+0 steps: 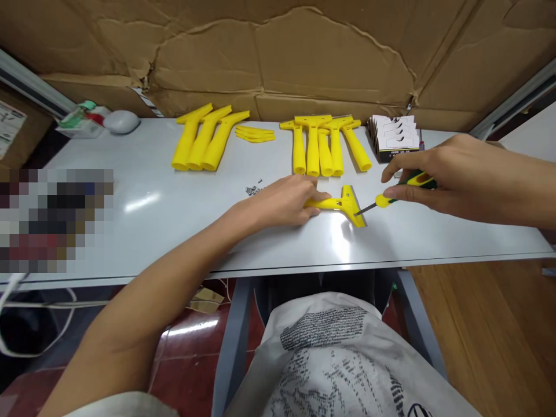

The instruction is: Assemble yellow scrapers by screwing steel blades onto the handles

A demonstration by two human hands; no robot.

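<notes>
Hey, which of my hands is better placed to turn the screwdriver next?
Right, I'd judge: your right hand grips the screwdriver, its tip at the head of the yellow scraper, while your left hand holds the scraper's handle.

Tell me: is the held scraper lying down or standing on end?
Lying down: the scraper stretches sideways across the table, the left hand gripping one end, the screwdriver at the other.

Creased brown cardboard [286,63] backs a glossy white counter [143,174] catching bright reflections [142,201]. Below, reddish tile [186,362] surrounds a grey chair [233,347]; wood-look flooring [486,336] lies right.
</notes>
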